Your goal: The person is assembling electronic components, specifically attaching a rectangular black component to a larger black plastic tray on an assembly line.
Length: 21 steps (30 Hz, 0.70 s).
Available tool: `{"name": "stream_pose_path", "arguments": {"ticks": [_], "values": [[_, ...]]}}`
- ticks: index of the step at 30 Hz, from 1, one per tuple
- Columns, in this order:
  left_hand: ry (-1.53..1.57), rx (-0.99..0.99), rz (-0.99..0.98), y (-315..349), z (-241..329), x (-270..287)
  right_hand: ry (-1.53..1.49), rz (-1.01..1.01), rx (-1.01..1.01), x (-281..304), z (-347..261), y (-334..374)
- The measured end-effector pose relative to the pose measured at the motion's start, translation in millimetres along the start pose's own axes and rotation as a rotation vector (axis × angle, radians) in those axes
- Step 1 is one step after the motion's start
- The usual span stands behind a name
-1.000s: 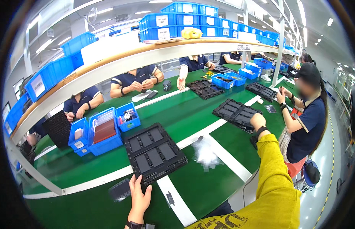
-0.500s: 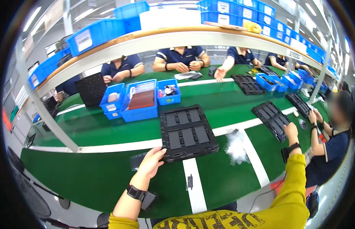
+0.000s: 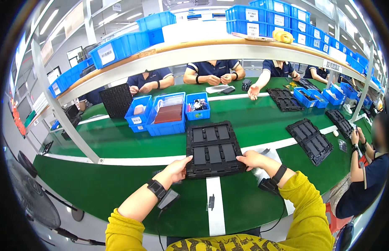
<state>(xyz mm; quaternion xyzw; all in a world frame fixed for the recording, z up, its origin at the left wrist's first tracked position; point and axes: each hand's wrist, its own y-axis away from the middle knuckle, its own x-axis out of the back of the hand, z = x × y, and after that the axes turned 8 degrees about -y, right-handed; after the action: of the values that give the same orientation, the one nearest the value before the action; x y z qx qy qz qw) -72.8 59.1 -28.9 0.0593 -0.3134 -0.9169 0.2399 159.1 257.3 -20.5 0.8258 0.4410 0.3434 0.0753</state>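
Note:
A stack of black plastic trays (image 3: 215, 172) lies before me on the green bench, dark grey flat rectangular pieces (image 3: 215, 153) filling the slots of the top one. My left hand (image 3: 176, 169) grips its near left corner, thumb on the rim. At the near right edge, my right hand (image 3: 254, 160) grips the stack the same way. Its fingers are partly hidden behind the tray side. Clear plastic bags (image 3: 260, 172) lie partly under my right hand and wrist. A small black part (image 3: 211, 202) rests on the white strip nearer to me.
Another loaded black tray (image 3: 309, 141) lies to the right. Blue bins (image 3: 166, 127) stand beyond the stack at left. A white post (image 3: 65, 123) and an overhead shelf (image 3: 194, 52) frame the bench. Co-workers sit opposite, and one person (image 3: 366, 184) works at my right.
My right hand has left the tray on the right and come to the right edge of the stack. My left hand stays at the left corner. The view has shifted slightly.

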Motion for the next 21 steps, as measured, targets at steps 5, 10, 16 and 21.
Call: {"name": "stream_pose_path", "arguments": {"ticks": [5, 10, 16, 21], "values": [[0.017, -0.184, -0.134, 9, 8, -1, -0.294, -0.021, 0.036, 3, 18, -17], [0.232, -0.35, -0.149, 21, 26, -13, -0.293, 0.007, 0.04, 9, 15, -26], [0.291, -0.323, -0.175, 27, 58, -10, -1.147, -0.157, 0.116, 9, -5, -25], [0.359, -0.343, -0.119, 12, 35, 7, -1.462, -0.221, 0.077, -16, -20, -37]]}}
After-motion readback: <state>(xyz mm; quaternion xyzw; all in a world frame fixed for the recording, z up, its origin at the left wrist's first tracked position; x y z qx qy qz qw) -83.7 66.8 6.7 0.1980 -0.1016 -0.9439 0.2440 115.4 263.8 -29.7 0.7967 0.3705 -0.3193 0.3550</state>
